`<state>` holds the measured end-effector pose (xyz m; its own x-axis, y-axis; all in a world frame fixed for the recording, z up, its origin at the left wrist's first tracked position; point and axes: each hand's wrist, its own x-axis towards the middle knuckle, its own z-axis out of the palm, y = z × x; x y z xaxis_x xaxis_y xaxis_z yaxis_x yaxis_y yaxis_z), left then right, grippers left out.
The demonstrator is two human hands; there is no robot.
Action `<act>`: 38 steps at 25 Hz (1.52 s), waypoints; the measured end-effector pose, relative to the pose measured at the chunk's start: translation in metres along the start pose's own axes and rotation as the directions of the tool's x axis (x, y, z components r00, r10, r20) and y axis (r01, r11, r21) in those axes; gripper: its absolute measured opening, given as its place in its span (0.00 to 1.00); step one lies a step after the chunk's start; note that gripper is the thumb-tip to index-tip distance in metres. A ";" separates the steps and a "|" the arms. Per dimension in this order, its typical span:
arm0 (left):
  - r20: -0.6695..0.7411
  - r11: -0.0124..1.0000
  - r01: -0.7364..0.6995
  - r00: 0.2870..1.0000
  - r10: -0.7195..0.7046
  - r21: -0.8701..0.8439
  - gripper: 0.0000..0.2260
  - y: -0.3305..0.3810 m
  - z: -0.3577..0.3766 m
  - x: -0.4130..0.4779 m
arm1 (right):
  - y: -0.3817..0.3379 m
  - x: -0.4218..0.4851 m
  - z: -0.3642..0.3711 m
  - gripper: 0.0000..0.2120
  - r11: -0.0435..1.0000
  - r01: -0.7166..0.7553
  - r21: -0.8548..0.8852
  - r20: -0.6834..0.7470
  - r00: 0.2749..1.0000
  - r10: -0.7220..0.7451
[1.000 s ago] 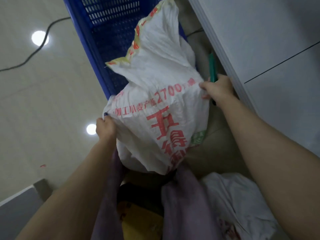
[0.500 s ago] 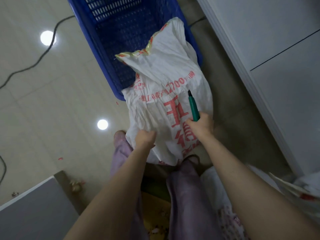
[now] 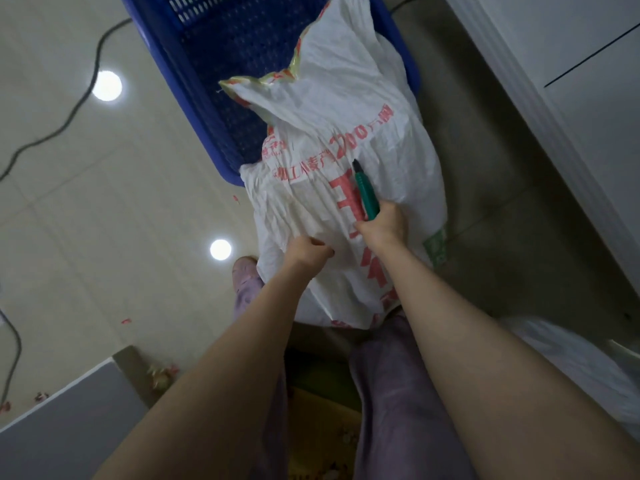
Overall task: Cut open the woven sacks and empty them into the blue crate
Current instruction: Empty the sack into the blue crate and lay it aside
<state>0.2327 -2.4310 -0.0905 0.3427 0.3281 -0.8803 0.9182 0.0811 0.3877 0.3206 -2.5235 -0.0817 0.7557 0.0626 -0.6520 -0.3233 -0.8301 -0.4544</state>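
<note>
White woven sack (image 3: 346,116) with red print is propped up on the tiled floor (image 3: 104,220), leaning against the near end of the blue crate (image 3: 235,39). Its crumpled upper end with the yellow-red edge hangs over the crate's mesh inside, and its lower end sits between the person's legs in purple trousers (image 3: 398,393). Left grip (image 3: 308,252) is clenched on the sack, pinching a fold of the fabric on the near left side. Right grip (image 3: 384,223) is wrapped around the green utility knife (image 3: 365,194). The handle sticks out above the fist and the dark tip points away toward the crate, lying against the printed face of the sack. Cannot tell if the tip is in the fabric. The two grips are near each other on the sack. White cabinet (image 3: 571,36) stands on the right, just beside the crate. Another white sack (image 3: 561,358) lies at the lower right. A black cable (image 3: 71,114) runs across the floor on the left, a grey panel (image 3: 52,427) shows at the lower left, and small red scraps dot the floor.
</note>
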 end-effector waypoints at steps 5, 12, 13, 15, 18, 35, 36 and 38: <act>0.002 0.999 -0.006 1.000 0.006 0.040 0.14 -0.014 0.003 -0.016 | -0.002 -0.022 -0.009 0.22 0.988 -0.041 0.152 0.035 0.999 0.036; 0.026 0.982 -0.115 0.993 0.112 0.150 0.15 0.007 0.012 -0.039 | -0.060 -0.043 -0.046 0.19 0.937 0.133 0.322 0.077 0.983 -0.166; 0.002 0.971 -0.142 0.990 0.144 0.193 0.14 0.013 0.011 -0.043 | -0.070 -0.044 -0.049 0.19 0.926 0.151 0.345 0.069 0.980 -0.186; -0.063 0.942 -0.180 0.977 0.205 0.282 0.13 0.026 0.007 -0.049 | -0.086 -0.043 -0.055 0.20 0.913 0.176 0.367 0.057 0.976 -0.211; -0.041 0.945 -0.216 0.972 0.233 0.247 0.14 0.034 -0.004 -0.048 | -0.097 -0.040 -0.060 0.18 0.910 0.195 0.366 0.031 0.975 -0.221; -0.077 0.911 -0.249 0.968 0.237 -0.328 0.10 0.078 -0.054 -0.066 | -0.010 -0.055 -0.033 0.16 0.955 0.227 0.191 -0.059 0.974 -0.220; -0.105 0.900 -0.238 0.971 0.214 -0.366 0.10 0.078 -0.057 -0.066 | -0.012 -0.055 -0.032 0.14 0.956 0.247 0.158 -0.085 0.968 -0.236; -0.185 0.886 -0.269 0.959 0.213 -0.378 0.09 0.078 -0.059 -0.065 | -0.013 -0.053 -0.034 0.08 0.958 0.257 0.126 -0.062 0.966 -0.251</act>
<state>0.2701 -2.3906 0.0125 0.4872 0.5066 -0.7114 0.6461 0.3390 0.6838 0.3039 -2.5351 -0.0206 0.8464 0.2346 -0.4781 -0.1873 -0.7093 -0.6795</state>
